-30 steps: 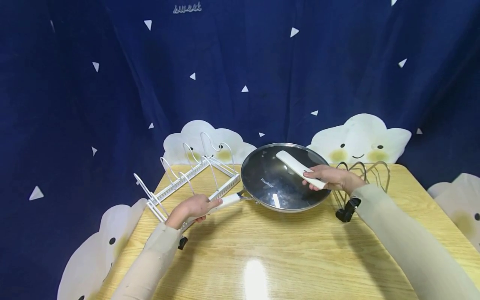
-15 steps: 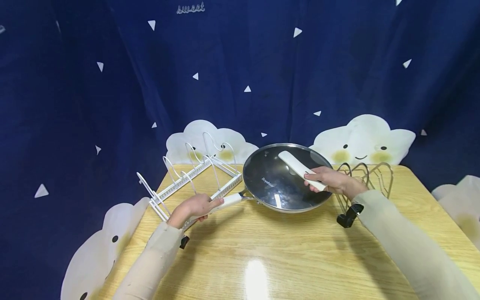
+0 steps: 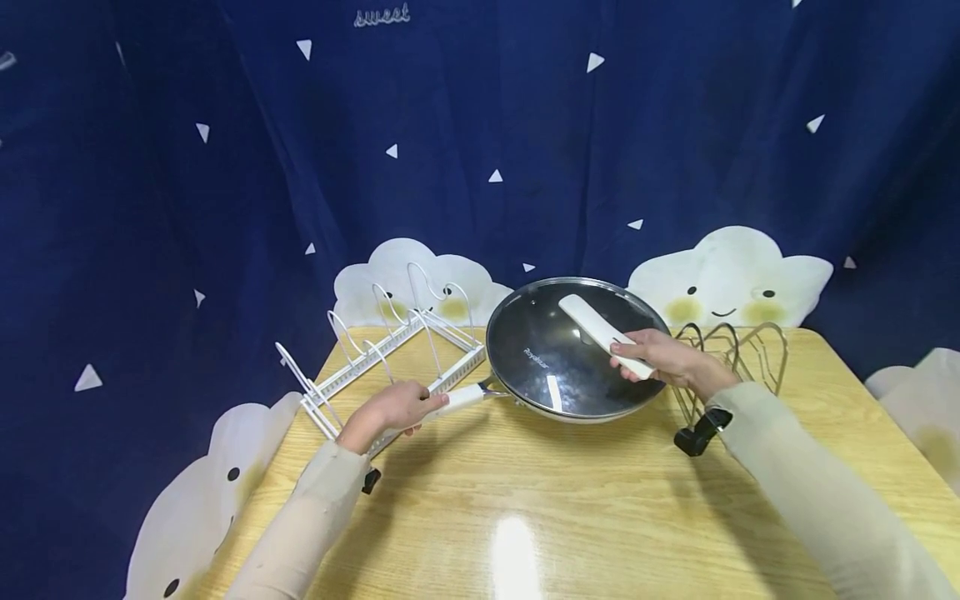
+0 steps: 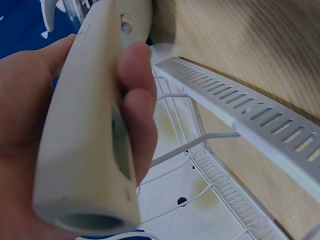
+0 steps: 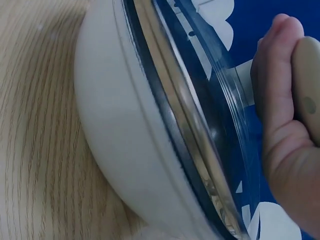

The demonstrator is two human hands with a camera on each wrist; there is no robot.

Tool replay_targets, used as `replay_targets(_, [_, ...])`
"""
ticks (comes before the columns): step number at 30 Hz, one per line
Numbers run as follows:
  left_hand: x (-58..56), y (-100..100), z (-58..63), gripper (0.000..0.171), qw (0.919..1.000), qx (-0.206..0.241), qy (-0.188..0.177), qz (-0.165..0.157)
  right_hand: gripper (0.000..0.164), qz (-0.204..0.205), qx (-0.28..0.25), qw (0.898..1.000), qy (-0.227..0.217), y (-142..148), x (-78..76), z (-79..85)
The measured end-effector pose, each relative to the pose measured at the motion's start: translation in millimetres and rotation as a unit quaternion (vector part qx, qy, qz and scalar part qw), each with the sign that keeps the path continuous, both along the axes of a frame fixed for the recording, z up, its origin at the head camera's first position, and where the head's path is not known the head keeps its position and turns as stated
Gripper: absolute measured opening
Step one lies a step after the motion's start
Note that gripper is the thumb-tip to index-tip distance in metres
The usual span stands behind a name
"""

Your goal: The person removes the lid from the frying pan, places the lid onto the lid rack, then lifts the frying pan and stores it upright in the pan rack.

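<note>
My left hand grips the white handle of a wok, its thumb along the top. In the left wrist view, fingers curl round that handle near its hollow end. The white wok body shows from the side in the right wrist view, close over the table. A glass lid with a metal rim lies over the wok, tilted toward me in the head view. My right hand grips the near end of the lid's long white handle.
A white wire rack with upright loops stands left of the wok, under and behind my left hand. Dark wire loops of a second rack stand right of it, partly behind my right wrist. A blue curtain hangs behind the wooden table.
The wok and lid have risen slightly, their upper edge higher in view. Both hands keep their grips. The head view has shifted a little.
</note>
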State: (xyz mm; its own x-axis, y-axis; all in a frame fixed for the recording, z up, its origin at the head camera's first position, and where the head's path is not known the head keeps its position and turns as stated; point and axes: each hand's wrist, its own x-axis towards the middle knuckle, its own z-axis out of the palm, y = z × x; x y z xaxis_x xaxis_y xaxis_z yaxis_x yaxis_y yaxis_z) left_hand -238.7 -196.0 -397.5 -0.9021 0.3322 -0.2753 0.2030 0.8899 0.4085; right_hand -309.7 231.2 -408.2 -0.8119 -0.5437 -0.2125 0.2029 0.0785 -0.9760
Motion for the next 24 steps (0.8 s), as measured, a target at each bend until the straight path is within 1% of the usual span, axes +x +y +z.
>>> replay_targets(3, [0.2,1,3.4,0.042,0.9997,-0.016,0.017,0.001,0.018,-0.004,-0.002,1.0,0.002,-1,2.5,4.4])
replay_targets(8, [-2.4,8,12.8,0.035,0.9956,-0.057,0.074,-0.001,0.017,-0.007,-0.005,1.0,0.008,-1,8.0,10.3])
replay_targets(12, [-3.7,16,23.4,0.031,0.9914,-0.063,0.115,0.006,0.018,-0.004,0.0,1.0,0.019,-2,14.0,16.9])
replay_targets(15, [-3.7,23,30.6,0.033,0.9882,-0.063,0.139,0.003,0.02,-0.007,0.007,1.0,0.027,-3,19.2,21.2])
replay_targets(19, [-2.1,32,39.0,0.035,0.9853,-0.071,0.155,-0.004,0.024,-0.01,0.015,0.999,0.038,-6,27.1,26.9])
replay_targets(24, [0.3,41,46.8,0.035,0.9855,-0.074,0.153,-0.003,0.025,-0.01,0.017,0.999,0.05,-9,37.6,35.3])
